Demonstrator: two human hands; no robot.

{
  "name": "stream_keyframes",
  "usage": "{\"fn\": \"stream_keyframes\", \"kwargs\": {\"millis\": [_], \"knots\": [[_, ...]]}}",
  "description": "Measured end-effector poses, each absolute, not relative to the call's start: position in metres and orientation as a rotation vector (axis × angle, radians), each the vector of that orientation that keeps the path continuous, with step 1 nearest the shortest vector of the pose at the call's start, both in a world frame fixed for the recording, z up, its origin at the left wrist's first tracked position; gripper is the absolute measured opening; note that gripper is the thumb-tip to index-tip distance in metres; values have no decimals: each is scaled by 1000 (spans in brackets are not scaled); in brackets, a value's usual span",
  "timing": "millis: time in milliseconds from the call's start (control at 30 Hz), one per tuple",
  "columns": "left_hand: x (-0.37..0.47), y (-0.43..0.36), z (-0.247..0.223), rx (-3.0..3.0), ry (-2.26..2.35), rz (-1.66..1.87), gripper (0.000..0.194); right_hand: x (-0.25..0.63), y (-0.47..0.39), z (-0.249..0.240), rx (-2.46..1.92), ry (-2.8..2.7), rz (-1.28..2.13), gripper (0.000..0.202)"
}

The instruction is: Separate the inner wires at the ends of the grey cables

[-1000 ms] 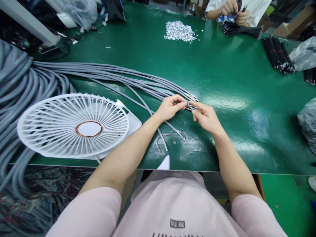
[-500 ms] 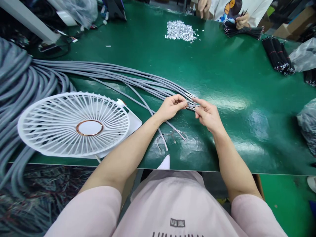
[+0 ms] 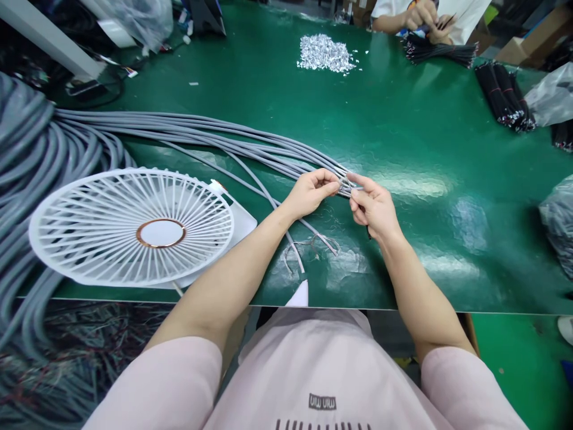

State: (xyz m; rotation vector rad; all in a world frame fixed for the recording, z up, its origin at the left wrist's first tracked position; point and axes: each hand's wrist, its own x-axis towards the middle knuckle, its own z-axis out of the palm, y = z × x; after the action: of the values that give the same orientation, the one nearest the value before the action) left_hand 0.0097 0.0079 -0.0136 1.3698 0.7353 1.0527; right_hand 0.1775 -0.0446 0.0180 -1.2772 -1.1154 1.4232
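Green surface [image 3: 403, 131] fills most of the head view. Far side, beyond the grips: a pile of silvery scraps [image 3: 326, 52], then a co-worker's hands [image 3: 423, 15] over black wires [image 3: 441, 54], further right. More black bundles [image 3: 501, 95] and a clear plastic bag [image 3: 553, 95] sit far right of the grips, well apart.

Left grip [image 3: 308, 194]: narrow, thumb and index pinched on a cable end [image 3: 344, 184]. Right grip [image 3: 375, 209]: narrow, just beside it, thumb and index facing the same end with something thin and grey between; can't tell if it's clamped. Small dark tip [image 3: 369, 232] pokes out under that palm; can't tell what it belongs to.

Grey cables [image 3: 179, 127] run in from the left, ends bunched at both grips. Coil [image 3: 27, 149] is far left of the grips; white fan [image 3: 161, 233] lies between coil and left forearm. Just below left grip, near side: separate cable with frayed wires [image 3: 330, 246], touching the surface.
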Motion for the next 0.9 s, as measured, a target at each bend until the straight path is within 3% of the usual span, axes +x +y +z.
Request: {"fn": "stream_keyframes", "kwargs": {"millis": [300, 533, 900], "knots": [[13, 7, -23, 1320, 752, 1068, 35, 194, -52, 34, -1394, -1462, 1428, 65], [15, 4, -22, 1395, 809, 1077, 28, 187, -53, 31, -1407, -1369, 1422, 58], [17, 2, -23, 1411, 836, 1042, 33, 181, -48, 26, -1386, -1250, 1378, 42]]}}
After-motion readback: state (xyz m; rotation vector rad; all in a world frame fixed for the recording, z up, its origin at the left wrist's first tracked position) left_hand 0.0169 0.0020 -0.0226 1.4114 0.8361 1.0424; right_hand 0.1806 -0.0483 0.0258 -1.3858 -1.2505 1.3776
